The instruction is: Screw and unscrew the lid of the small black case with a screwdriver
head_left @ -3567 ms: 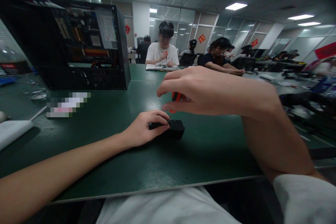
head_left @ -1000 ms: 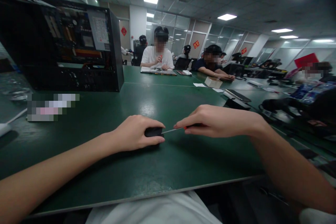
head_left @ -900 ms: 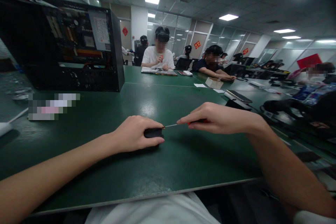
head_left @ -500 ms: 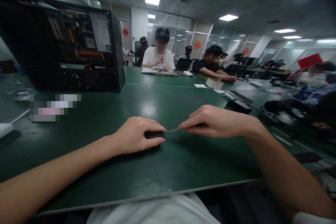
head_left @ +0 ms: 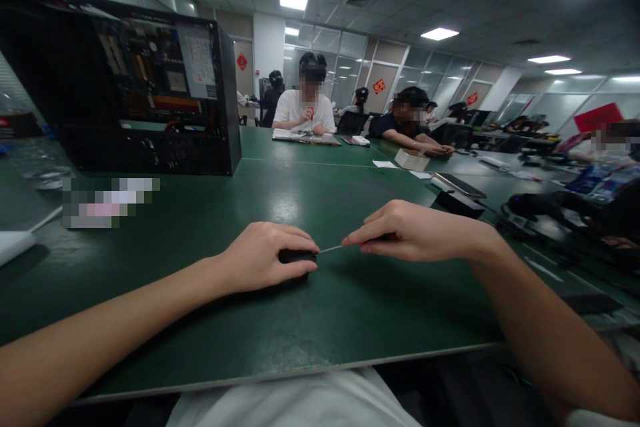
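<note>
Under my left hand (head_left: 267,255) is a black computer mouse (head_left: 296,257), flat on the green table, with thumb and fingers closed along its sides. My right hand (head_left: 400,230) grips a screwdriver, its handle mostly hidden in my palm with a bit of red showing. The thin metal shaft (head_left: 331,250) points left, and its tip meets the near end of the mouse, by my left fingertips. Whether the tip sits in a gap of the mouse is too small to tell.
An open black computer case (head_left: 227,107) stands at the back left. A phone-like slab (head_left: 460,185) on a dark stand lies to the right, a small box (head_left: 411,159) beyond. Across the table (head_left: 300,340) a person in white (head_left: 305,110) works on a flat panel.
The view has shifted slightly, so everything sits a little further right. Both hands keep their hold on the mouse and the screwdriver.
</note>
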Demonstrator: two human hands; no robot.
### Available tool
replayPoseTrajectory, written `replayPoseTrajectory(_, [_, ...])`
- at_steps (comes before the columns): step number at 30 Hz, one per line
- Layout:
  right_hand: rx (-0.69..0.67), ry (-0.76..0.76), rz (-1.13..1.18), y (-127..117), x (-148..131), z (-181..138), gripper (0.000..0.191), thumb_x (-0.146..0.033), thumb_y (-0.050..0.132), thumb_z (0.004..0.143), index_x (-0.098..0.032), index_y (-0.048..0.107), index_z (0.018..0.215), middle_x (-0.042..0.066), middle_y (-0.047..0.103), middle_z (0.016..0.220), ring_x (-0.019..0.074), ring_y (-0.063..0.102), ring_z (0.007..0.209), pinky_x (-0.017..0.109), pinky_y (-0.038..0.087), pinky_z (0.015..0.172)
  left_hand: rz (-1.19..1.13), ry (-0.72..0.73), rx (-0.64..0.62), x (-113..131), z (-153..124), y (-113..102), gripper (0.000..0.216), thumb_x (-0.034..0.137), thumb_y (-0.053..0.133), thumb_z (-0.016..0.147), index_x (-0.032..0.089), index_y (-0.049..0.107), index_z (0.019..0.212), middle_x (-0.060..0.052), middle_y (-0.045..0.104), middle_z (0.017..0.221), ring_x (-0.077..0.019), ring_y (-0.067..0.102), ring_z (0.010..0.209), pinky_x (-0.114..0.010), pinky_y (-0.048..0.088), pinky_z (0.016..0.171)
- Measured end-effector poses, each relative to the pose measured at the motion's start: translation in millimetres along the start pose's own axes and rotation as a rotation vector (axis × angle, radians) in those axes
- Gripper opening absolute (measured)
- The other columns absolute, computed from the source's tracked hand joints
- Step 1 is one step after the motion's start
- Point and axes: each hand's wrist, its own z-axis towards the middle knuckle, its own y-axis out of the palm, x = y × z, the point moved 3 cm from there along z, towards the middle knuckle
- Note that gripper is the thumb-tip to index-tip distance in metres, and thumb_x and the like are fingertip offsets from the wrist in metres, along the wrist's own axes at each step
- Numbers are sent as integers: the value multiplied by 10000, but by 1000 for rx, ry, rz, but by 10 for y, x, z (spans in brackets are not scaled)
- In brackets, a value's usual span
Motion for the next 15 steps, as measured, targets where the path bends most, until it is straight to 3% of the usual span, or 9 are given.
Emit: replayPoseTrajectory(15, [12,-2,-1,-8,9,-6,334,-262,550,996,-184,714,1277,54,774,1099,149,718,937,204,495,780,0,1,-4,8,-22,2,308,413,631,968,235,746,1192,-8,760,1206,-195,724,1068,-262,513,906])
